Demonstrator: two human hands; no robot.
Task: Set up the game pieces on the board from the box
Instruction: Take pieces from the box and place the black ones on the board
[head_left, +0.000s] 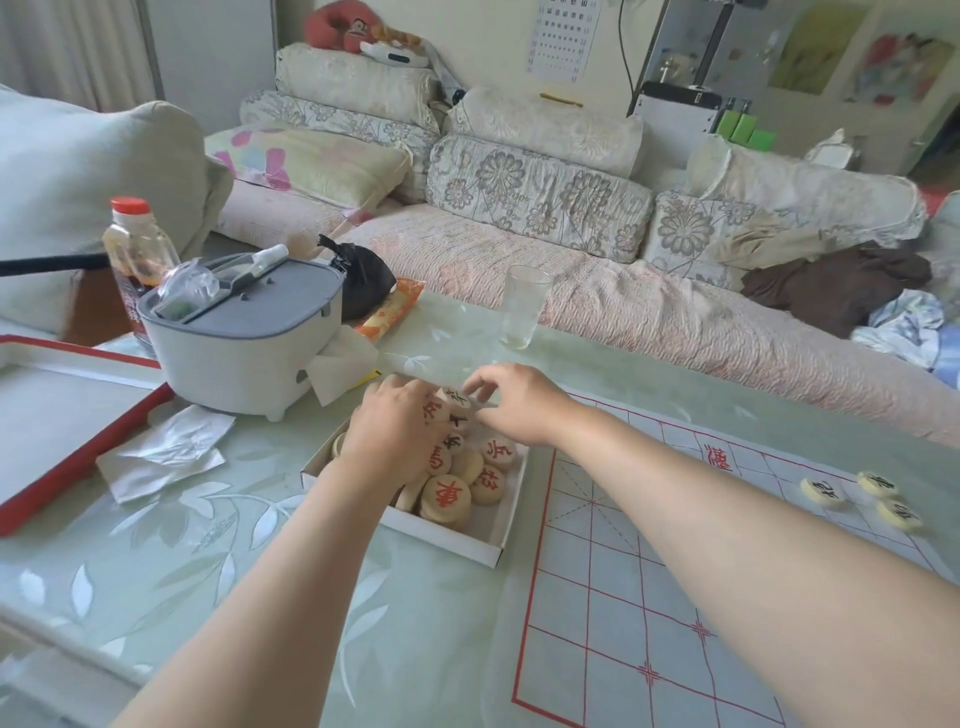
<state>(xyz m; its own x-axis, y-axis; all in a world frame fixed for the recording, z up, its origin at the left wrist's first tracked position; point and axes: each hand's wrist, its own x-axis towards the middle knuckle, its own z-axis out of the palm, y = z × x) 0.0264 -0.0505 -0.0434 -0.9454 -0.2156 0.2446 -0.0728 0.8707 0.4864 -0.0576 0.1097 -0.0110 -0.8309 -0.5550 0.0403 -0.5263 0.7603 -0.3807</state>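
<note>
Both the left hand (392, 434) and right hand (514, 402) are reaching into the centre-frame box (441, 540), fingers curling over pieces (445, 496); grasp indeterminable.

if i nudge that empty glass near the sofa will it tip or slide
The drinking glass is tall and narrow, so a push near its rim would probably tip it. It looks empty, hence likely light, and may slide on the glossy table if pushed low. Clear glass, so probably fragile.
</note>
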